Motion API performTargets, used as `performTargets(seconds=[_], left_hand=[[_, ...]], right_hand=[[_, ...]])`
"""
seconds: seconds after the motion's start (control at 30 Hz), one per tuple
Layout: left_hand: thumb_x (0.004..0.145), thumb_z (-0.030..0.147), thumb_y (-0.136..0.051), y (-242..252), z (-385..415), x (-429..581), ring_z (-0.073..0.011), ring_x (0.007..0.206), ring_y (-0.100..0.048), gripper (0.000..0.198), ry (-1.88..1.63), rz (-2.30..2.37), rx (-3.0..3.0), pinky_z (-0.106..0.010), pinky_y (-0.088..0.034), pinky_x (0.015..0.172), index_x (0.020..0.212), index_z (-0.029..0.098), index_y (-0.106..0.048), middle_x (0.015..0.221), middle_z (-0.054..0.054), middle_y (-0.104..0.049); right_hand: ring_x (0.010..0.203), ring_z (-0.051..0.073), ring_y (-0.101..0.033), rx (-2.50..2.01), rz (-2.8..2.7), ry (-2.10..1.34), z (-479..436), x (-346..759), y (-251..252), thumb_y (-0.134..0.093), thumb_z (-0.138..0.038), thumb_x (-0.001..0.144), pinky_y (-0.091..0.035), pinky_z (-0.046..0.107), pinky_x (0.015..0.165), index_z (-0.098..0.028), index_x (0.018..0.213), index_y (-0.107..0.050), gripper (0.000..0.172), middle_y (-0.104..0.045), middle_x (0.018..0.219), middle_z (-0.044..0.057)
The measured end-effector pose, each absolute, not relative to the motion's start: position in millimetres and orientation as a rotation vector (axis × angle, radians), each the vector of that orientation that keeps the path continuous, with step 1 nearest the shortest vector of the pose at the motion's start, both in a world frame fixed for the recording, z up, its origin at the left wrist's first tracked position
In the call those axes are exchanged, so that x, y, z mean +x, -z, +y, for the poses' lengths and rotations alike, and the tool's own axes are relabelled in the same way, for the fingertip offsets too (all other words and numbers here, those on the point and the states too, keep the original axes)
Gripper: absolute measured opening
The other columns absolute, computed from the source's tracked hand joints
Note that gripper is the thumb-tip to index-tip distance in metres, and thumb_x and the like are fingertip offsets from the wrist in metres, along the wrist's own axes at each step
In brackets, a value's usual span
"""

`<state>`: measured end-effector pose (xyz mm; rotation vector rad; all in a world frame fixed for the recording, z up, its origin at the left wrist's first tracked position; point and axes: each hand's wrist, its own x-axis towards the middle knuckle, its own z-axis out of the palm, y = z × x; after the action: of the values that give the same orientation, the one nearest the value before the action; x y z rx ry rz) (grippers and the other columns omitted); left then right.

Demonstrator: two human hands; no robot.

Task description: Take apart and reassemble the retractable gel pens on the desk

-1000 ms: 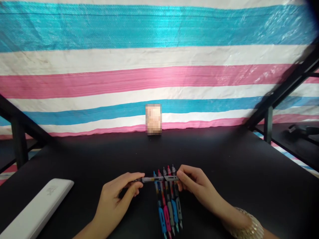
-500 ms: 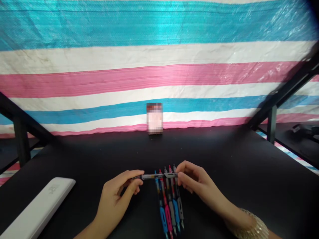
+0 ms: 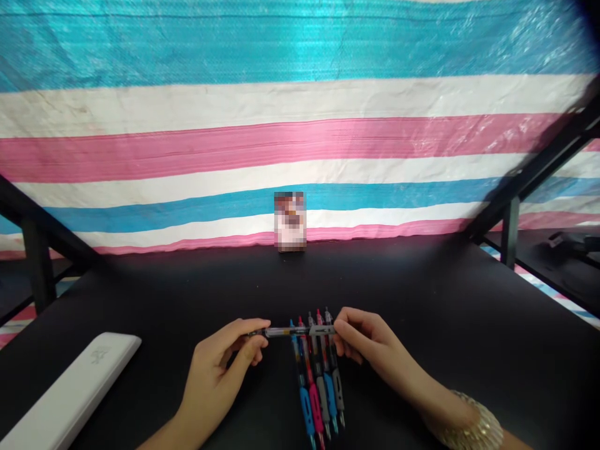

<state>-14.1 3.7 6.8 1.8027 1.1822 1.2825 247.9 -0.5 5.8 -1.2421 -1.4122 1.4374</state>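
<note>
So the left hand (image 3: 222,369) had its fingertips pinched on one end of a gray-grip pen (image 3: 281,332), and the right hand (image 3: 372,344) was clamped on the other. That pen sat sideways across five pens (image 3: 315,403) lined up on the black counter (image 3: 398,281), though I couldn't tell if they touched.

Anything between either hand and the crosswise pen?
Nothing visible. The left hand pinches one end of the gray-and-clear pen, the right hand the other. The row of five pens shows behind it in view, not between it and either hand; whether pen and row touch, I can't tell.
</note>
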Motion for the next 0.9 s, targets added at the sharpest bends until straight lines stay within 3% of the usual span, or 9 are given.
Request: performTargets(seconds=[0.13, 0.3, 0.47, 0.63, 0.8, 0.9], left_hand=[[0.089, 0.015, -0.063, -4.0, 3.6, -15.4, -0.0111, 0.053, -0.068, 0.02, -1.275, 1.189, 1.79, -0.015, -0.057, 0.054, 0.099, 0.025, -0.078, 0.066, 0.002, -0.073], [0.089, 0.015, -0.064, -2.7, 3.3, -15.3, -0.0107, 0.053, -0.068, 0.019, -1.273, 1.178, 1.79, -0.015, -0.056, 0.053, 0.099, 0.025, -0.078, 0.066, 0.003, -0.073], [0.089, 0.016, -0.064, -2.1, 2.7, -14.8, -0.011, 0.052, -0.068, 0.019, -1.284, 1.181, 1.787, -0.015, -0.057, 0.053, 0.099, 0.025, -0.077, 0.066, 0.002, -0.074], [0.088, 0.016, -0.064, -4.5, 2.0, -14.7, -0.0124, 0.052, -0.068, 0.019, -1.277, 1.186, 1.778, -0.017, -0.057, 0.052, 0.098, 0.024, -0.078, 0.066, 0.001, -0.074], [0.088, 0.018, -0.065, -6.2, 3.7, -13.2, -0.0132, 0.051, -0.067, 0.015, -1.268, 1.188, 1.719, -0.019, -0.058, 0.051, 0.096, 0.021, -0.077, 0.064, 0.0, -0.073], [0.089, 0.021, -0.066, -1.8, 4.3, -14.2, -0.0133, 0.052, -0.067, 0.014, -1.262, 1.173, 1.634, -0.02, -0.058, 0.051, 0.099, 0.021, -0.075, 0.068, 0.0, -0.073]], right_hand=[[0.056, 0.011, -0.042, -1.183, -1.356, -1.471, -1.3, 249.0, -5.1, -0.068, -0.06, 0.086, -0.031, 0.023, 0.05, -0.018, 0.08, -0.06, 0.043, -0.056, 0.068, -0.001], [0.051, 0.009, -0.039, -1.237, -1.399, -1.471, -0.9, 249.2, -3.8, -0.059, -0.063, 0.091, -0.029, 0.024, 0.049, -0.017, 0.066, -0.055, 0.052, -0.055, 0.062, 0.0], [0.052, 0.008, -0.041, -1.166, -1.314, -1.508, -0.9, 249.0, -3.1, -0.069, -0.057, 0.086, -0.031, 0.021, 0.047, -0.017, 0.083, -0.059, 0.041, -0.056, 0.068, -0.003], [0.048, 0.008, -0.046, -1.216, -1.334, -1.538, -0.8, 248.4, -0.9, -0.059, -0.063, 0.091, -0.032, 0.02, 0.043, -0.016, 0.069, -0.055, 0.051, -0.058, 0.063, 0.0], [0.05, 0.009, -0.049, -1.117, -1.181, -1.557, -0.8, 248.8, -2.2, -0.077, -0.048, 0.082, -0.036, 0.019, 0.044, -0.017, 0.084, -0.06, 0.035, -0.06, 0.064, -0.003], [0.053, 0.011, -0.054, -1.059, -1.064, -1.563, -1.0, 249.3, -3.5, -0.079, -0.039, 0.079, -0.038, 0.019, 0.044, -0.018, 0.083, -0.058, 0.03, -0.063, 0.063, -0.001]])
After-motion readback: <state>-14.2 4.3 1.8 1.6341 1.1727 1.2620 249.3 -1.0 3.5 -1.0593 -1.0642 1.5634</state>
